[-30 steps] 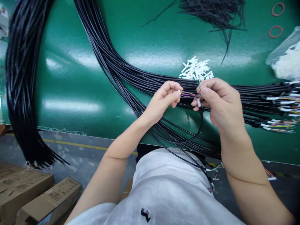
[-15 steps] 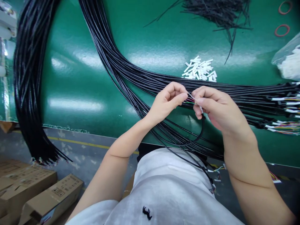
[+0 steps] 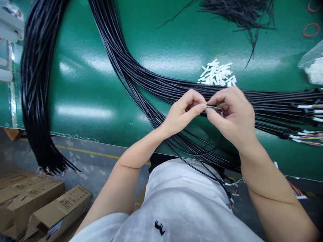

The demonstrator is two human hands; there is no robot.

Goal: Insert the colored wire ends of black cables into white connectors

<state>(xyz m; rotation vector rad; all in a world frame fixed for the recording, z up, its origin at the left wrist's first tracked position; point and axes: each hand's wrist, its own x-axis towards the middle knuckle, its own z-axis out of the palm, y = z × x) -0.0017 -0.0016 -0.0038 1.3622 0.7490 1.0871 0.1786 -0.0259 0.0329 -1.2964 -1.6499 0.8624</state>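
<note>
My left hand [image 3: 189, 108] is closed in a pinch on the thin wires [image 3: 214, 108] at the end of a black cable. Fingertip to fingertip with it, my right hand [image 3: 230, 112] also pinches these wires, its fingers curled over them. The cable end itself is mostly hidden by the right hand. Under both hands runs a thick bundle of black cables [image 3: 148, 75] across the table. Just beyond the hands lies a pile of short white sleeves [image 3: 217, 73].
The green table [image 3: 83, 87] carries a second hanging cable bundle [image 3: 37, 84] at left. Black ties [image 3: 239, 13], a red ring [image 3: 311, 30] and a plastic bag of white pieces [image 3: 314, 69] lie farther off. Cardboard boxes [image 3: 63, 205] stand on the floor.
My right hand has moved its fingertips left to meet the left hand's on the wires. The white sleeve and coloured wires seen between the hands are now mostly covered. The view has shifted slightly.
</note>
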